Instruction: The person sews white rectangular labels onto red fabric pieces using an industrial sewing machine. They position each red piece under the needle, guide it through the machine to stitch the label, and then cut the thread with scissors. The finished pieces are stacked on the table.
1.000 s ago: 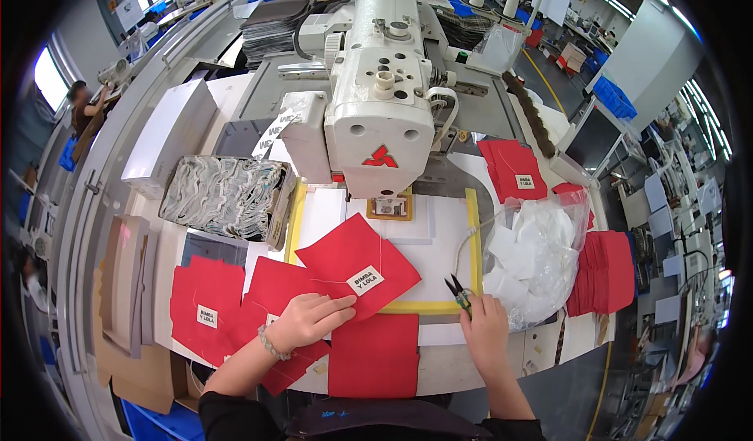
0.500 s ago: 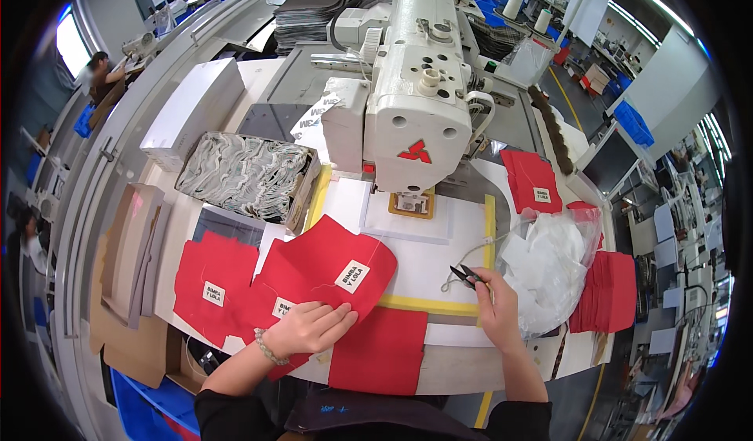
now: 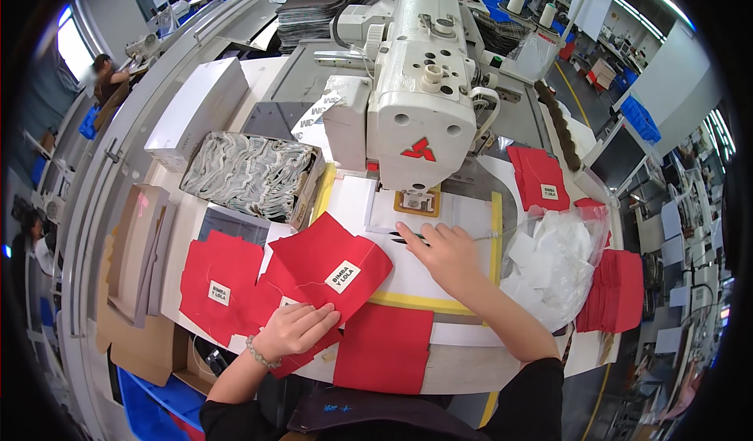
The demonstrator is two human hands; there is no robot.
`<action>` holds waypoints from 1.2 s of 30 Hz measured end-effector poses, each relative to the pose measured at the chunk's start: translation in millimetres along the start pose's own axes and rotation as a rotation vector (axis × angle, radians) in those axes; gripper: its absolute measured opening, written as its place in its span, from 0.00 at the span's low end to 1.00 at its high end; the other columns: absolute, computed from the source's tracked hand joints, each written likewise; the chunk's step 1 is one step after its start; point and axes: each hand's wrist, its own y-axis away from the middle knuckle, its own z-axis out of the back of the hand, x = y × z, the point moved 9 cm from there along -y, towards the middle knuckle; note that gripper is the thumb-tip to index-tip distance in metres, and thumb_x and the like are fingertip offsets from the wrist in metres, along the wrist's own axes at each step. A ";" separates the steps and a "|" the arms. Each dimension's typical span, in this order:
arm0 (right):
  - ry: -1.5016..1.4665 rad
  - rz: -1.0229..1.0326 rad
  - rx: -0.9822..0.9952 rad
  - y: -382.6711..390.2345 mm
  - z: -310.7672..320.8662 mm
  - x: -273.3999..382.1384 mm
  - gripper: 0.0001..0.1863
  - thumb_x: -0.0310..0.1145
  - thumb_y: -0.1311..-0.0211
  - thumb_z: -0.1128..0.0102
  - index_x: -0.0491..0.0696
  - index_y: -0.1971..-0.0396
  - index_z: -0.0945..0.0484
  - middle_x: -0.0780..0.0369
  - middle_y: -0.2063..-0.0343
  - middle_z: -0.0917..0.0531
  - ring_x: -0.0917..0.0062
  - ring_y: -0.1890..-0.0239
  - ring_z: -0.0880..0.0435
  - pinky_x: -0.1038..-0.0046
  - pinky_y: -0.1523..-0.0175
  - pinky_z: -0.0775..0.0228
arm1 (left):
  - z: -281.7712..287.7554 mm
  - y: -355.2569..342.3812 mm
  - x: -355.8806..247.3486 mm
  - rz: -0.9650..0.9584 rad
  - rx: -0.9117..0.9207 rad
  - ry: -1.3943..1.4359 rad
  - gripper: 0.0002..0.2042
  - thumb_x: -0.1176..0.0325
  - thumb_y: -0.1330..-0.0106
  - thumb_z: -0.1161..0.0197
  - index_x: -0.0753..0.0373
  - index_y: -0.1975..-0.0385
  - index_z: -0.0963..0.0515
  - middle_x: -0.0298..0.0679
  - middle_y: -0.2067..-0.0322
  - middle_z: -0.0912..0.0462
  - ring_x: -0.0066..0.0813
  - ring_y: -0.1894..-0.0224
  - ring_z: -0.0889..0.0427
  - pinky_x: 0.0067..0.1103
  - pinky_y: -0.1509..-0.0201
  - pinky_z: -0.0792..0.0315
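Note:
My left hand [image 3: 300,333] is closed on the lower edge of a red fabric piece [image 3: 362,254], holding it raised and curled. A cream label [image 3: 342,276] with dark print sits on this piece, and a loose thread trails from it. My right hand [image 3: 444,254] reaches up in front of the sewing machine head [image 3: 420,127], closed around small black thread snips [image 3: 401,238]. Only part of the snips shows past the fingers. Another labelled red piece [image 3: 216,280] lies at the left, and a plain red piece [image 3: 383,351] lies near the front edge.
A yellow-edged white template [image 3: 423,303] lies under the machine. Left of it stand a box of folded strips [image 3: 247,176], a white box [image 3: 196,112] and an open carton [image 3: 135,257]. At the right are a plastic bag of white pieces [image 3: 549,264] and stacked red fabric [image 3: 612,292].
My right hand has moved left and away from me with the snips, from the template's right edge to its middle. My left hand still holds the red piece, now slightly shifted left.

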 end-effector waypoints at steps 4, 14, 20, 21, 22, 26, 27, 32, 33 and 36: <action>0.035 0.054 0.005 -11.6 -14.4 7.9 0.21 0.34 0.45 0.37 0.53 0.49 0.19 0.70 0.73 0.27 0.80 0.72 0.26 0.76 0.70 0.37 | 1.5 -1.8 0.6 0.002 -0.005 0.001 0.16 0.74 0.47 0.35 0.68 0.56 0.20 0.43 0.61 0.15 0.29 0.70 0.17 0.23 0.67 0.21; 0.011 0.059 -0.045 -10.9 -23.0 6.2 0.18 0.36 0.46 0.36 0.51 0.53 0.19 0.70 0.74 0.28 0.81 0.76 0.25 0.77 0.73 0.36 | 14.2 9.8 13.3 -0.003 0.000 -0.023 0.13 0.75 0.47 0.36 0.66 0.61 0.18 0.41 0.61 0.15 0.31 0.68 0.16 0.24 0.61 0.19; -0.055 -0.138 0.040 12.7 0.2 -36.7 0.23 0.38 0.50 0.29 0.53 0.51 0.19 0.67 0.75 0.27 0.75 0.79 0.24 0.73 0.73 0.32 | 50.5 61.9 55.8 0.254 -0.069 -0.131 0.08 0.65 0.45 0.30 0.61 0.70 0.19 0.36 0.71 0.15 0.28 0.73 0.17 0.26 0.60 0.21; -0.035 -0.167 0.050 23.3 0.6 -46.2 0.23 0.37 0.49 0.30 0.52 0.50 0.19 0.66 0.75 0.28 0.75 0.79 0.24 0.73 0.73 0.31 | 55.9 63.7 61.0 0.294 -0.024 -0.145 0.09 0.64 0.44 0.30 0.61 0.70 0.19 0.36 0.72 0.15 0.28 0.74 0.18 0.24 0.65 0.23; -0.009 -0.195 0.058 33.9 1.5 -55.2 0.23 0.37 0.48 0.30 0.51 0.50 0.19 0.65 0.75 0.29 0.75 0.79 0.23 0.72 0.73 0.31 | 58.4 68.8 66.8 0.322 -0.021 -0.159 0.10 0.63 0.46 0.29 0.61 0.70 0.19 0.35 0.75 0.18 0.27 0.78 0.21 0.23 0.72 0.29; -0.044 -0.404 0.084 64.0 14.1 -82.1 0.23 0.34 0.45 0.31 0.51 0.47 0.20 0.62 0.74 0.28 0.69 0.78 0.23 0.69 0.72 0.31 | 59.4 79.6 84.2 0.427 -0.048 -0.335 0.07 0.69 0.48 0.30 0.58 0.69 0.18 0.29 0.81 0.27 0.26 0.80 0.28 0.24 0.75 0.36; -0.064 -0.448 0.096 72.3 14.4 -86.4 0.22 0.33 0.43 0.32 0.52 0.47 0.20 0.62 0.73 0.27 0.68 0.77 0.23 0.69 0.71 0.31 | 53.8 73.6 85.9 0.402 -0.043 -0.320 0.07 0.70 0.48 0.31 0.58 0.68 0.18 0.30 0.80 0.27 0.26 0.79 0.28 0.24 0.73 0.35; -0.146 -0.535 0.081 113.2 13.1 -88.1 0.24 0.30 0.45 0.32 0.51 0.46 0.20 0.62 0.74 0.28 0.68 0.77 0.25 0.69 0.71 0.33 | 15.8 40.0 87.2 0.199 0.084 -0.147 0.11 0.72 0.50 0.34 0.55 0.65 0.17 0.28 0.71 0.27 0.22 0.67 0.26 0.22 0.62 0.33; -0.161 -0.525 0.078 121.1 9.8 -84.7 0.24 0.29 0.45 0.32 0.51 0.46 0.20 0.62 0.74 0.28 0.68 0.77 0.25 0.69 0.71 0.33 | 9.7 37.3 89.1 0.173 0.113 -0.128 0.11 0.72 0.49 0.35 0.54 0.65 0.17 0.28 0.70 0.28 0.22 0.66 0.26 0.22 0.60 0.33; -0.196 -0.517 0.067 141.8 3.3 -73.9 0.25 0.28 0.47 0.31 0.51 0.46 0.20 0.62 0.75 0.28 0.68 0.77 0.27 0.69 0.71 0.34 | 1.5 34.0 93.6 0.123 0.156 -0.083 0.11 0.70 0.49 0.34 0.54 0.64 0.17 0.28 0.70 0.29 0.22 0.65 0.27 0.21 0.58 0.33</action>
